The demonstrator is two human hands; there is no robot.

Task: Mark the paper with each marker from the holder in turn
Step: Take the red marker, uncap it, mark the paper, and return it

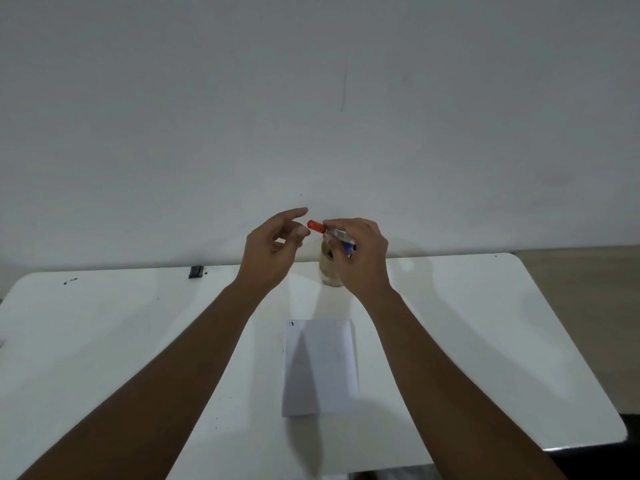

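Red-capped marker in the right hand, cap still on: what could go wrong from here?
1. The right hand holds the marker directly above the holder; a tug on the cap could knock the holder over.
2. The left hand is open beside the cap, not gripping; a pulled cap might slip and drop.
3. The paper lies loose, so it may slide while being marked.
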